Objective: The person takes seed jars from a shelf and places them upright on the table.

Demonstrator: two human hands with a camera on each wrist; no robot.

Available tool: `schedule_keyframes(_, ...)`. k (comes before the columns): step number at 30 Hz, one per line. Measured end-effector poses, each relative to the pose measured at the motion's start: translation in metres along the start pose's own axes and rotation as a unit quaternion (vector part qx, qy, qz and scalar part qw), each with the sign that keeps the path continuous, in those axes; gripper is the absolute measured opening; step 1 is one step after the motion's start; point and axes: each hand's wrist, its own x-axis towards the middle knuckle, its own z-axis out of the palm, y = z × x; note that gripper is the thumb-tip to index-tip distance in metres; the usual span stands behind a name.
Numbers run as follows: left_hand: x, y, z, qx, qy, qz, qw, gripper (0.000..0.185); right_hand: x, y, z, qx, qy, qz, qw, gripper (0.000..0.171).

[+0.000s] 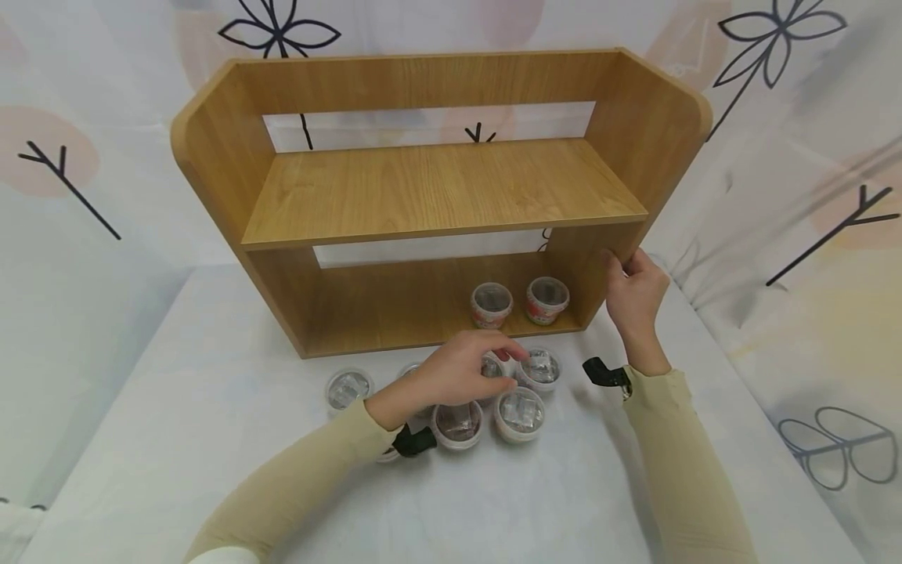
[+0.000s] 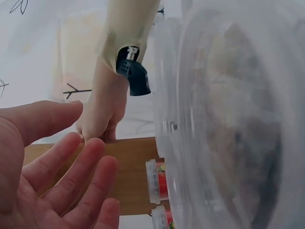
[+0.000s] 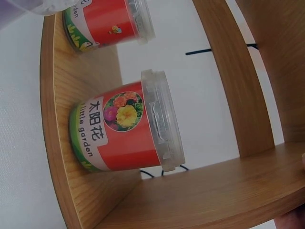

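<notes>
With my right hand (image 1: 634, 286) gripping the shelf's (image 1: 437, 188) side panel to steady it, I lower my open left hand (image 1: 465, 368) onto the clustered cups (image 1: 521, 411) on the surface (image 1: 211, 439), aiming to pinch one rim cleanly without nudging its neighbours.

The wooden shelf unit (image 1: 437, 188) is honey-brown with a fine, straight grain. On its bottom board stand two cups (image 1: 492, 305), each with a clear lid; the right wrist view shows one cup's (image 3: 125, 128) red wall, a green band at the base, a white label with black lettering and a round picture of pink, orange and yellow flowers. In front of the shelf unit, the tablecloth (image 1: 211, 439) is white. Behind it hangs a pale backdrop (image 1: 84, 157) with black line-drawn flowers and twigs over faint pink patches. Both sleeves (image 1: 676, 462) are beige.
</notes>
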Motion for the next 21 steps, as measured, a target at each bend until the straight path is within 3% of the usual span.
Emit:
schedule_keyframes(14,0.015,-0.021,-0.024,-0.051,0.073,-0.031,0.9956,0.037,0.000,0.000,0.000,-0.004,0.002,0.004,1.000,0.034)
schedule_keyframes(21,0.031,-0.038,-0.033,-0.081,0.110,-0.071,0.9880,0.039,0.000,0.001,0.000,0.000,0.004,-0.005,1.000,0.034)
